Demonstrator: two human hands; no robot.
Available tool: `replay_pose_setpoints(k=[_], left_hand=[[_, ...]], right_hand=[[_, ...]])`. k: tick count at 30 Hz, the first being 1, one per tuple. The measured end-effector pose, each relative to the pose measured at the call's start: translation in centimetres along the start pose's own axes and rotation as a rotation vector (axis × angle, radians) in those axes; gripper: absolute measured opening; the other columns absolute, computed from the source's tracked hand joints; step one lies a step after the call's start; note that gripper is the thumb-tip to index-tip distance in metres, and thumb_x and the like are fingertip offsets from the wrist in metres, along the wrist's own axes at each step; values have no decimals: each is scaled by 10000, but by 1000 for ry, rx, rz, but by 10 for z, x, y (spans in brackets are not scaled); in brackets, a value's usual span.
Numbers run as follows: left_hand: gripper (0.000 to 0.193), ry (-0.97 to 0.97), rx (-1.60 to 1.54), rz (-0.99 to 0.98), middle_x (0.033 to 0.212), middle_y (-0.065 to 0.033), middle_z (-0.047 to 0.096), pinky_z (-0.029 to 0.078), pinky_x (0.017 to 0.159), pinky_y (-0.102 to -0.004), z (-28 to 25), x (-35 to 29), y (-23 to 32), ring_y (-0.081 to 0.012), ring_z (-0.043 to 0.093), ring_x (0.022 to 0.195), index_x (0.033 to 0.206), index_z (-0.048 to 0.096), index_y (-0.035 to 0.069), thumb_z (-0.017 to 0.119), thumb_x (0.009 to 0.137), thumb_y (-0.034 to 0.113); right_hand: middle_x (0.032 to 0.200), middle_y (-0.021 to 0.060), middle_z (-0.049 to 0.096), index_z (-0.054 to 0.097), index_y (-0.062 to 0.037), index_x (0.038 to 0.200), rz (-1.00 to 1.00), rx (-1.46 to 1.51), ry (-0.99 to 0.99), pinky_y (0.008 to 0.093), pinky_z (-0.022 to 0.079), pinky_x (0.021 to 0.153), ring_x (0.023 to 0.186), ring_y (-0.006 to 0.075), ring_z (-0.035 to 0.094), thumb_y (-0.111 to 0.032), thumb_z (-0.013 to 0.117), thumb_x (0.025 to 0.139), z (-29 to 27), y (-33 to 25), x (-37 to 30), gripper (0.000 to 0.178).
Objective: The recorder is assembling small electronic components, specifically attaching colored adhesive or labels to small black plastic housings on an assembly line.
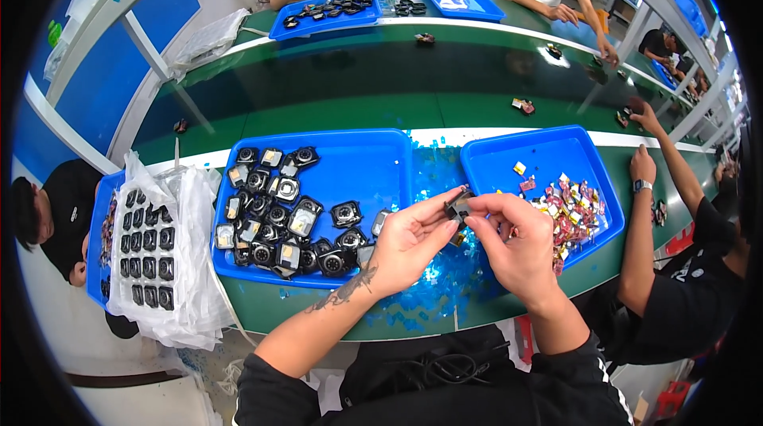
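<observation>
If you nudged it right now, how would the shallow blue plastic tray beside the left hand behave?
The shallow blue plastic tray would probably slide rather than tip, being wide and low-sided. The black watch-like cases, piled loosely inside, might shift and knock together. Its raised rim would likely keep them in.

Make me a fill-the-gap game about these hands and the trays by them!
1. A small dark piece is between the person's left hand and ____ hand.
2. The near tray holding black watch-like cases is on the person's ____ side.
3. That tray is coloured ____.
4. The tabletop under it is coloured ____.

Missing words: right; left; blue; green.
</observation>
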State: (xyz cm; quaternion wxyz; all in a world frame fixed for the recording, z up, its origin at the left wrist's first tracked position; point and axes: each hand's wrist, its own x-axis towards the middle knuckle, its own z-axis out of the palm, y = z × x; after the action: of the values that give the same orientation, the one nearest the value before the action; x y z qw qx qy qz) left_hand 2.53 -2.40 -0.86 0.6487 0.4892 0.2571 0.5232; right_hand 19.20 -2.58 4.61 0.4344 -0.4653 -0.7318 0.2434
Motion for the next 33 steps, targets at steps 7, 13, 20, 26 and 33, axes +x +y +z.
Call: replay_pose_setpoints(k=[7,13,20,26,33], left_hand=[[458,-14,102,7,1286,-126,566,444,982,-275,2,-3,3,-140,548,1150,1399,405,-63,502,953,-26],[460,-7,92,22,1285,-120,564,441,980,-268,2,-2,1,-136,545,1151,1400,409,-57,500,951,-31],[461,0,98,7,1283,-111,567,436,982,-264,3,-4,-3,-130,541,1156,1408,408,-43,496,956,-25],[459,11,131,-19,1154,-62,611,447,832,-205,8,-8,1,-46,539,944,1421,395,-37,480,972,-1],[480,93,89,48,1145,-79,621,454,834,-206,16,-10,7,-55,557,956,1446,353,-23,481,987,35]], right_hand=[[772,89,670,686,-18,876,-67,-15,-11,293,457,521,547,172,577,39,706,767,1,2,0,125],[769,84,665,687,-15,883,-56,-10,-20,285,453,526,556,163,575,36,707,768,4,5,4,127],[731,72,626,672,-29,825,-68,-121,-16,297,416,500,522,165,521,22,726,745,5,-1,5,109],[698,59,540,576,-40,730,-123,-176,85,317,408,553,594,175,508,-19,791,678,3,3,3,221],[827,63,568,582,-18,826,-31,159,48,276,472,686,774,160,566,-10,771,721,0,19,2,216]])
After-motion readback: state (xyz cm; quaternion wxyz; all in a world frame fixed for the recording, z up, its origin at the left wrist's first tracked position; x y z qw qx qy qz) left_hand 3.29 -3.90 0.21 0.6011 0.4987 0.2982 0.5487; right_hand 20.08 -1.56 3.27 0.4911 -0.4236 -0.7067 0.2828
